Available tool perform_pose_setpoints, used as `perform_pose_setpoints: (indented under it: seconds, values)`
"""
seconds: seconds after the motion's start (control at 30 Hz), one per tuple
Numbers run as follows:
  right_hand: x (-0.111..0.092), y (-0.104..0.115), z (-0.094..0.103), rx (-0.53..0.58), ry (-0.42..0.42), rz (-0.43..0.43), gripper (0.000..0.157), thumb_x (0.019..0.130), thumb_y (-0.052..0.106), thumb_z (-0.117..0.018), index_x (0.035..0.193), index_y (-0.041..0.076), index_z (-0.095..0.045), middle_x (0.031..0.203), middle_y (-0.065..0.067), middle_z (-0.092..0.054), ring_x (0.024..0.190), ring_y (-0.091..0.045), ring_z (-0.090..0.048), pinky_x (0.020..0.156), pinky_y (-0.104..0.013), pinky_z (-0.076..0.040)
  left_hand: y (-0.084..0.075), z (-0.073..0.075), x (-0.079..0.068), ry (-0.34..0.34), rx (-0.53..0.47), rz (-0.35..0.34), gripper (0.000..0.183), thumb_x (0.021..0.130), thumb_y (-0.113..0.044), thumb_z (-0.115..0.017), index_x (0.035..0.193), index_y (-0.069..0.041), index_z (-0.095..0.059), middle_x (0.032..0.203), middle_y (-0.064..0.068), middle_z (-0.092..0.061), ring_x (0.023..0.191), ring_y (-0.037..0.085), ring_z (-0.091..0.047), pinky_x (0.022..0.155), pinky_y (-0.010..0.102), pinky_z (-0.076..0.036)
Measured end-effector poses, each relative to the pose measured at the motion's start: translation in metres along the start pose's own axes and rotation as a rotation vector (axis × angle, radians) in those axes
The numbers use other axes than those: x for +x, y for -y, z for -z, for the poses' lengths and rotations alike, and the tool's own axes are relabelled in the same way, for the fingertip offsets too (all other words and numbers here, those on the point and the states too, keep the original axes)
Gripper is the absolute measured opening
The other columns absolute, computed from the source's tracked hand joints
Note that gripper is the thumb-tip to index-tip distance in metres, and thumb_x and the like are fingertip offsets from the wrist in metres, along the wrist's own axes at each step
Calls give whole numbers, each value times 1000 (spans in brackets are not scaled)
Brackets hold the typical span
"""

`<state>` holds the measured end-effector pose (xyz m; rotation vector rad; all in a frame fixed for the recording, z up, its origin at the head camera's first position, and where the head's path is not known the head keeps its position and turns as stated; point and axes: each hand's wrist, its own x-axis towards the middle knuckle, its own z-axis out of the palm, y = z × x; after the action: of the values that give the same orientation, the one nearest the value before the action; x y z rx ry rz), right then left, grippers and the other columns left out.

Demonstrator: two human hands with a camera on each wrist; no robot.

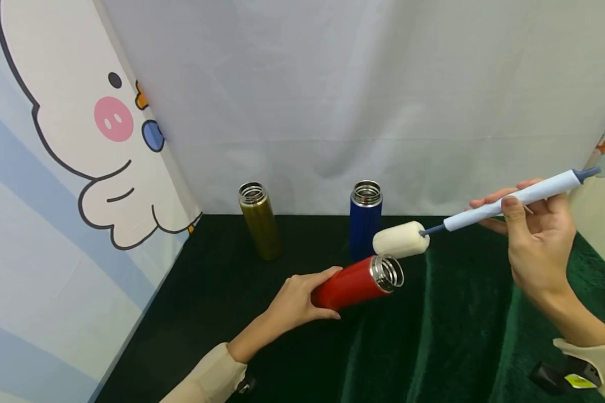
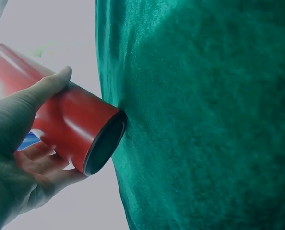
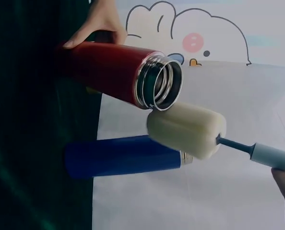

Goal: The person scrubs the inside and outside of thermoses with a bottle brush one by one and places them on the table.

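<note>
My left hand [image 1: 294, 299] grips a red thermos bottle [image 1: 350, 282] around its lower body, its steel mouth tilted up to the right. The bottle's dark base shows in the left wrist view, close to the green cloth. With thumb and fingers my right hand [image 1: 541, 240] pinches the light blue handle of a sponge bottle brush [image 1: 504, 204]. Its cream sponge head [image 3: 188, 129] is outside the bottle, right by the rim of the mouth in the right wrist view. Behind the sponge stands a blue thermos bottle [image 1: 365, 221], upright and without a lid.
A gold thermos bottle [image 1: 262, 224], lidless too, stands at the back left. Dark green velvety cloth [image 1: 383, 358] covers the table, with several folds on the right. A white curtain [image 1: 307, 112] hangs behind, and a cartoon-printed sheet [image 1: 70, 184] borders the left side.
</note>
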<state>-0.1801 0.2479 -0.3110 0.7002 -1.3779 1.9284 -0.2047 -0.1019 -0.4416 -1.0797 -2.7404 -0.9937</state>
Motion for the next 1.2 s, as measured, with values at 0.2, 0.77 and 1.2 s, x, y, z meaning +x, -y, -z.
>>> perform_pose_setpoints:
  seconds: [0.2, 0.77, 1.2]
  values:
    - [-8, 5, 12, -116, 77, -20, 28, 99, -17, -44, 122, -4, -53, 103, -12, -74, 90, -17, -78, 77, -23, -61, 1, 0, 2, -16, 6, 16, 84, 78, -31, -90, 151, -28, -48, 135, 7, -69, 114, 21, -71, 103, 45, -56]
    - [-8, 10, -16, 257, 59, -6, 26, 102, -14, -39, 127, -13, -45, 104, -24, -69, 92, -34, -77, 82, -41, -62, -3, -2, 3, 0, 55, 6, 85, 78, -32, -90, 151, -30, -47, 134, 4, -70, 114, 20, -71, 100, 42, -58]
    - [-2, -7, -5, 173, -114, -34, 19, 102, -8, -45, 122, -6, -48, 100, -22, -68, 88, -30, -77, 79, -37, -63, -4, -3, -1, -20, 41, 12, 85, 77, -31, -91, 150, -30, -49, 134, 4, -70, 114, 20, -71, 103, 43, -56]
